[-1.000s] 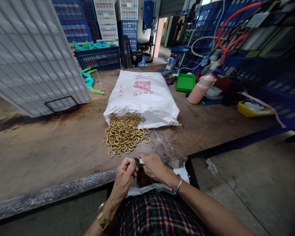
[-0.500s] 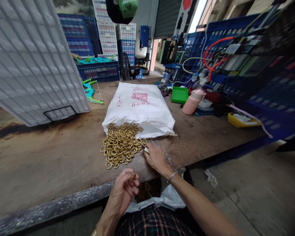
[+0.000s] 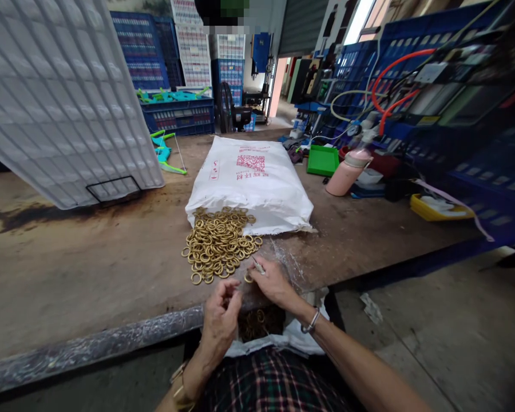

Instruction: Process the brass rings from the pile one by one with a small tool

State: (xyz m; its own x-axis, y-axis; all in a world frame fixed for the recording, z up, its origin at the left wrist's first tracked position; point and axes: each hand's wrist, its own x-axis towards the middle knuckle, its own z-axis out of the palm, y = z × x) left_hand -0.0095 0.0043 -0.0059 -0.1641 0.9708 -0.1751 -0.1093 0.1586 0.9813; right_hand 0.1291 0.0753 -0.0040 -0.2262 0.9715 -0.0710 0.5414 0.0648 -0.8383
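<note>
Your right hand (image 3: 276,281) is grasping a tool (image 3: 260,267) and, seemingly, a ring (image 3: 248,277) near the ring pile (image 3: 217,243) on the worktop (image 3: 111,274); whether your left hand (image 3: 222,310) is gripping anything is unclear. Be angling the tool outward.

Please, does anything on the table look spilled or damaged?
A dark stain marks the tabletop near the white ribbed container, possibly an old spill. Golden rings spill from the open white sack, perhaps deliberately.
</note>
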